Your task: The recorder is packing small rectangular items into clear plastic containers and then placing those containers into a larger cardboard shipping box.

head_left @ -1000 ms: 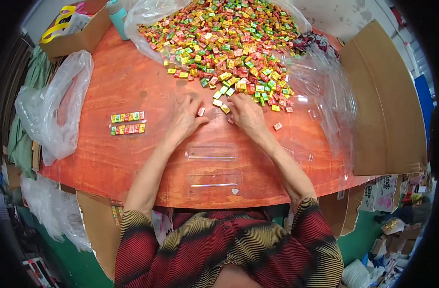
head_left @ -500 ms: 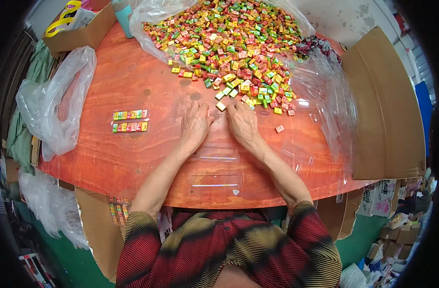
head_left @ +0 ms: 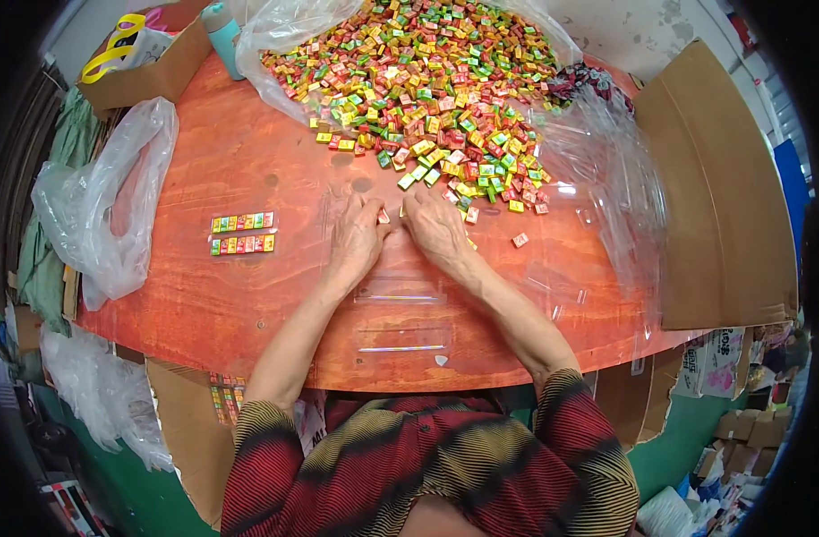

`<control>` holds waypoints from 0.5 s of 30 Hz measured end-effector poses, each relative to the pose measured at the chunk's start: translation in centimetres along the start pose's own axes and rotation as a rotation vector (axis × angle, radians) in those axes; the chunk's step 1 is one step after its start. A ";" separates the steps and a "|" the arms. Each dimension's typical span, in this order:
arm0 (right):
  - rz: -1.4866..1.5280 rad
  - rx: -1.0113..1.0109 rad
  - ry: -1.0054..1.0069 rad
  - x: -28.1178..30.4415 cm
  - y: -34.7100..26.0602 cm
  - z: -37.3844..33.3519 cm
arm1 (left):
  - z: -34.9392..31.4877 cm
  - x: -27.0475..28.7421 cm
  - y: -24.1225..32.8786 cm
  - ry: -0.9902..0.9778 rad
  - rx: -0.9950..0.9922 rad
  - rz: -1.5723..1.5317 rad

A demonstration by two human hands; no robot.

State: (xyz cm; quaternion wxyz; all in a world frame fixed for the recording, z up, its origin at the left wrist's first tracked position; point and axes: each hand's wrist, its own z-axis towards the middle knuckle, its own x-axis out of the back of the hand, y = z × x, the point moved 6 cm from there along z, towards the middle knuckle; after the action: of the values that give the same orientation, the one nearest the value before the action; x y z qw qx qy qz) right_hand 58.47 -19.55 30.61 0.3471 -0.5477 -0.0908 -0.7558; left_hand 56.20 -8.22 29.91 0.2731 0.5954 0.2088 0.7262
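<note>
My left hand (head_left: pixel 357 236) is at the middle of the table, its thumb and fingertips closed on a small pinkish-red box (head_left: pixel 383 217). Just right of it, my right hand (head_left: pixel 436 229) rests with fingers bent down over a small yellow box (head_left: pixel 404 211), mostly hidden by the fingertips. Beyond both hands spreads a large heap of small red, yellow and green boxes (head_left: pixel 436 98). Two short rows of such boxes (head_left: pixel 242 233) lie to the left. Clear plastic trays (head_left: pixel 400 338) lie between my forearms.
A single pink box (head_left: pixel 520 240) lies right of my right hand. Crumpled clear plastic bags (head_left: pixel 114 206) drape over the left edge. A tall cardboard panel (head_left: pixel 718 197) stands at the right; a carton (head_left: pixel 154 67) and a turquoise bottle (head_left: pixel 221 36) are at the far left.
The pinkish-red box now shows at my left fingertips. My right hand has shifted slightly left, over the yellow box, which is now nearer and mostly covered.
</note>
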 end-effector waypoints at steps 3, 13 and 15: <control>0.099 -0.075 -0.046 0.5 0.7 0.9 | -0.2 0.1 0.4 0.008 -0.004 -0.058; 0.098 -0.041 0.010 0.1 2.6 2.2 | 0.1 -0.9 1.7 0.045 -0.042 0.073; 0.040 -0.128 -0.104 -0.2 2.8 0.9 | -0.1 -0.8 1.2 0.020 -0.046 0.050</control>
State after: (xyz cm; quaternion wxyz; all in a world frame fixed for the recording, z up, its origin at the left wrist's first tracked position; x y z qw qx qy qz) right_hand 60.97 -21.08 30.08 0.3213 -0.6090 -0.0495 -0.7235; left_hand 56.05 -9.70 30.06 0.2666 0.5864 0.1800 0.7434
